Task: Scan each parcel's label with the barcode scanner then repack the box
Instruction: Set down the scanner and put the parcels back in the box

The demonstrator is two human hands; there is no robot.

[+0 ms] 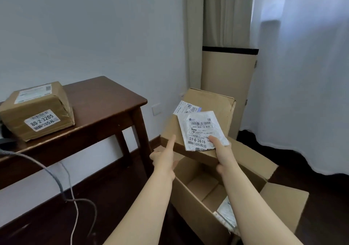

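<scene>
Just above the box (190,197) — grey parcel (225,212) inside — right hand (223,156) pinches white mailer (202,129); left hand (166,159) points.

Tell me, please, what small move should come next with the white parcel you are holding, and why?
Probably lower the white parcel into the open box, beside the pouch already lying inside. The right hand pinches it label-up just above the box, and both arms reach toward the box rather than the table.
</scene>
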